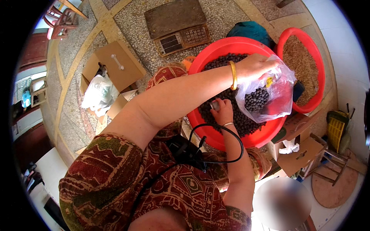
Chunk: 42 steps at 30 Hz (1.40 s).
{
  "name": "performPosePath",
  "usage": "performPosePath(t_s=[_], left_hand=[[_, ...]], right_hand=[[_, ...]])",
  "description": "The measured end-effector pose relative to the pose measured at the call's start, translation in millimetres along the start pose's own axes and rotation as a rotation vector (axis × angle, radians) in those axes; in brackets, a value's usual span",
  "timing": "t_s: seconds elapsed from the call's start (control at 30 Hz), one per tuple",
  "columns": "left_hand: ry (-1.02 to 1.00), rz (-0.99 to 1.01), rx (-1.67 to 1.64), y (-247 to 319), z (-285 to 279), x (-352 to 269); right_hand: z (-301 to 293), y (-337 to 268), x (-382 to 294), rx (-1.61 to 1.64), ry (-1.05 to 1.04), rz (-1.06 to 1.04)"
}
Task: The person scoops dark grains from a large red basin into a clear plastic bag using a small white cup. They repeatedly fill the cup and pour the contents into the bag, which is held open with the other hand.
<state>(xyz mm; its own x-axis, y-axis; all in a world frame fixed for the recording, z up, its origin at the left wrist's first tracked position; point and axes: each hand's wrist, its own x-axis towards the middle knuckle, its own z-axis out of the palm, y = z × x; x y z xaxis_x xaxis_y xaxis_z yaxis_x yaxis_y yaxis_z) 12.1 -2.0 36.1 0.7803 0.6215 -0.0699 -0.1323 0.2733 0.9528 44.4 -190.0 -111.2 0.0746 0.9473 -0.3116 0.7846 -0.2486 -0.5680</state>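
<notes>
A large red plastic basin stands before me, holding a mass of small dark round balls. Gold-bangled, my left hand grips the upper edge of a clear plastic bag at the basin's right side. More of the dark balls lie in the bag's lower part, and a yellow mark shows on its film. Down among the balls in the basin, my right hand has its fingers around a small clear cup. The hand hides part of that cup.
A digital scale sits on the floor ahead. Left stands an open cardboard box with a white plastic bag. A second red tub holds brown chaff-like material. Another carton is at right. A black cable loops across my right forearm.
</notes>
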Motion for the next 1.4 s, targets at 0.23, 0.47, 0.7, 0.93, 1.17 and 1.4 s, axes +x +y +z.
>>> performPosePath(t_s=[0.23,0.47,0.7,0.93,1.17,1.4], left_hand=[[-0.053,-0.001,-0.047,-1.9,0.5,4.7],[-0.058,-0.068,-0.079,1.2,-6.0,4.2],[-0.136,-0.038,-0.064,6.8,-2.5,4.6],[-0.202,-0.056,-0.081,0.2,-0.4,7.7],[-0.211,-0.088,-0.116,3.3,0.2,5.3],[-0.157,-0.048,-0.096,8.6,-1.1,2.6]], right_hand=[[-23.2,23.7,6.8,0.890,-0.223,0.337],[-110.7,-4.7,-14.2,1.198,-0.286,0.352],[-162.8,18.0,-28.6,1.070,0.168,0.273],[-164.6,25.4,-23.0,-0.085,0.759,0.168],[-167.7,37.0,-23.3,-0.146,0.937,0.093],[-154.3,16.8,-24.3,0.228,0.844,-0.155]])
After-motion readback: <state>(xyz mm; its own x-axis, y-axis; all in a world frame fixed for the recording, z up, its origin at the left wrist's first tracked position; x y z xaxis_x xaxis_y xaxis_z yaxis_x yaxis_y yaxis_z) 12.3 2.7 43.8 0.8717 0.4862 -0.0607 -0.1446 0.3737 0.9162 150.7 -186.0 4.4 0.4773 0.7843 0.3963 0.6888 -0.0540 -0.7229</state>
